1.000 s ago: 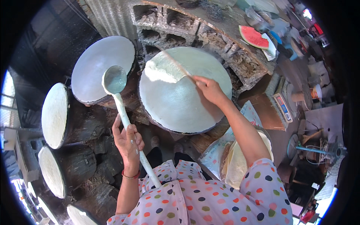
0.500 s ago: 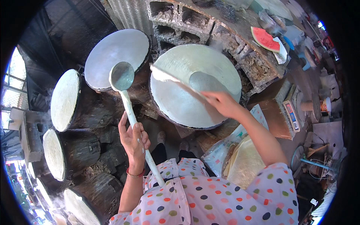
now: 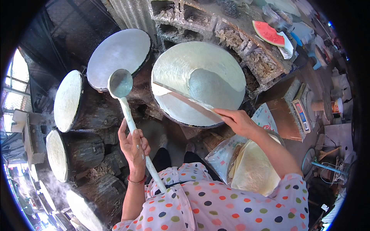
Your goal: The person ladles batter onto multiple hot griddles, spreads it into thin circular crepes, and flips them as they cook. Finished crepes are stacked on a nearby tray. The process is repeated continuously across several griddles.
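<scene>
My left hand (image 3: 134, 149) is closed around the long pale handle of a batter-coated ladle (image 3: 120, 83), its bowl raised left of the middle griddle. In my right hand (image 3: 238, 122) is the end of a long, thin, flat spreader (image 3: 185, 97), which lies slantwise over the large round griddle (image 3: 178, 114) before me. Creamy batter (image 3: 171, 59) coats the far and left parts of that griddle in a curved sweep. A greyer patch shows at its middle, and the near part looks smooth and pale grey.
Another pale round griddle (image 3: 119, 50) stands at the far left; several batter-covered ones (image 3: 68, 101) line the left side. Concrete blocks (image 3: 192, 17) edge the back, with a watermelon slice (image 3: 268, 34) above. Stacked thin flatbreads (image 3: 256, 166) lie near my right arm. Steam rises lower left.
My right hand has drawn the spreader nearer to me and slightly right. The batter sweep now reaches further around the griddle's far left. The ladle has dipped a little, still in my left hand.
</scene>
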Demonstrator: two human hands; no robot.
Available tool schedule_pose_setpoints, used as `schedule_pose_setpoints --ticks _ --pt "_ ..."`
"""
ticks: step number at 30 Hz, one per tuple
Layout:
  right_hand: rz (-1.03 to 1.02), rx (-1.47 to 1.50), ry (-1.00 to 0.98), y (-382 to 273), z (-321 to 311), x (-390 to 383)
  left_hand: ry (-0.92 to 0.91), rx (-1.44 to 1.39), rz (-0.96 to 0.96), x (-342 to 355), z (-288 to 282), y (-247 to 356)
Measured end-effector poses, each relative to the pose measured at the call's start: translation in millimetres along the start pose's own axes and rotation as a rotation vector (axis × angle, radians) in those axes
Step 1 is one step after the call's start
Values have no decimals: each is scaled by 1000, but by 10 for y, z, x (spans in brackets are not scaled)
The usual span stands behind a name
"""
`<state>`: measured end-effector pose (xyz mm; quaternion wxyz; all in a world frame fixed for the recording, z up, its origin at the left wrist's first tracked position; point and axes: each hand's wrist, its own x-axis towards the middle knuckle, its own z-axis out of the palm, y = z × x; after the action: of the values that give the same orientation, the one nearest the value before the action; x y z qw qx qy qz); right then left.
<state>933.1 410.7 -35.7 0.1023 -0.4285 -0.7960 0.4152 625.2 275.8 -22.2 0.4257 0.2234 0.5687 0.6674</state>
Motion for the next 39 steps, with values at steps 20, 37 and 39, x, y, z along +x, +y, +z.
schedule_pose_setpoints --ticks 20,37,39 --pt "209 481 858 -1107 2565 1355 -290 -11 -20 799 -1134 456" --pt "626 1412 1097 -1934 3480 1030 -450 -68 -28 1097 -2127 814" --pt "646 1398 1123 -1858 3417 877 -468 -75 -33 1082 -2130 813"
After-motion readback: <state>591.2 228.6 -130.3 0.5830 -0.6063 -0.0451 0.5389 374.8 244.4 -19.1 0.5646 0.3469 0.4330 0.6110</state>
